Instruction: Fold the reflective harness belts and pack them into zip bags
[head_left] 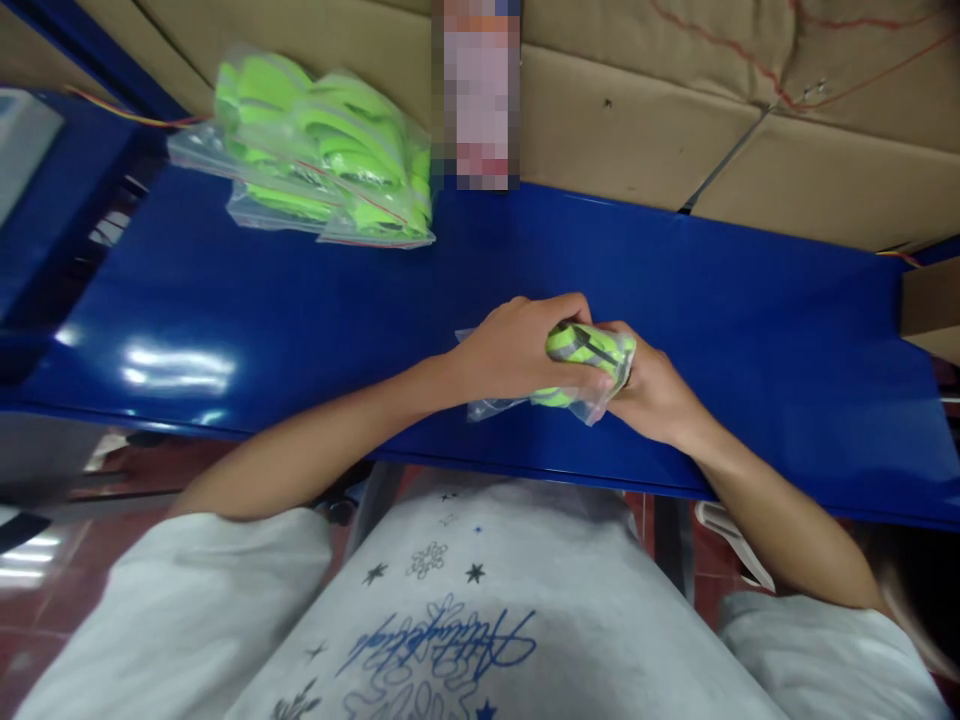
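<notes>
Lime-green bundle [589,345], grey-striped and cased in a clear plastic bag [600,400], is held in both hands just above or on the blue table [712,320], near its front edge and in front of the wearer's body; whether the tabletop is touched cannot be told. A dark strip [596,347] is seen along the upper face of the bundle.

By the left hand [517,345] the bundle is gripped from the left, fingers curled over the far side, thumb laid along the near side, the gap between filled by the bundle. By the right hand [649,390] the right end is cupped; its fingertips are mostly hidden, so their exact closure cannot be told. Loose plastic is spread out below and left of the left hand.

At the table's back left, well apart from the hands, a pile of similar filled bags [360,150] is noted, red lines along their edges. The rear is bounded by brown cardboard [637,130], across which a red cord [735,50] is strung.
</notes>
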